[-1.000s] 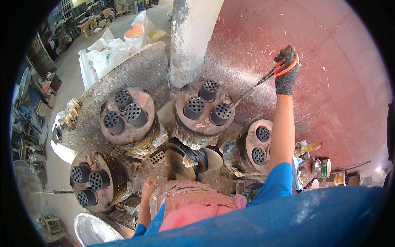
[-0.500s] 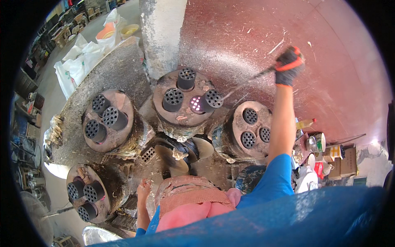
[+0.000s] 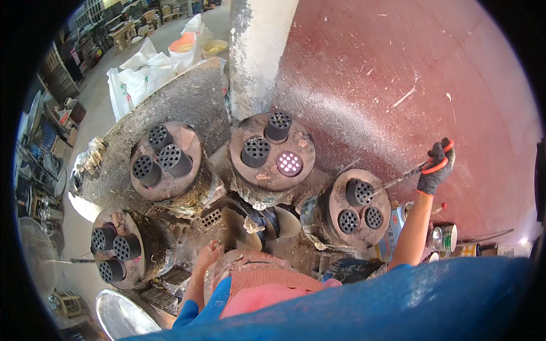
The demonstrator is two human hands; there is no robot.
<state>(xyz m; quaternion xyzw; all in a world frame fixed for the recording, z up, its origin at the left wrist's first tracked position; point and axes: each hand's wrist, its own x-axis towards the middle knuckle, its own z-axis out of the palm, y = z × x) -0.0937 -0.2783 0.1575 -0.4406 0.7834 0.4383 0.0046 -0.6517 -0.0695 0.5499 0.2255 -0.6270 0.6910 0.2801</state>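
My right hand (image 3: 437,169), in a dark glove with an orange cuff, is closed around the orange handles of long metal tongs (image 3: 401,178). Their tips meet a black honeycomb coal briquette (image 3: 359,192) standing raised at the far hole of the right round stove (image 3: 341,187). Two more briquettes sit lower in that stove. On the middle stove (image 3: 272,181), a briquette glowing pink-white (image 3: 289,163) lies in one hole beside two black ones that stick up. My bare left hand (image 3: 210,254) hangs near my apron, fingers loosely bent and apart, nothing visible in it.
Two stoves on the left, an upper one (image 3: 187,133) and a lower one (image 3: 136,273), each carry black briquettes. Below the middle stove are round metal discs (image 3: 242,230). A metal basin (image 3: 122,315) is at lower left; white sacks (image 3: 139,79) lie beyond the low wall.
My right hand has come down and right. The tongs' briquette has moved from the middle stove to the right stove, uncovering more of the glowing one. The whole view has shifted.
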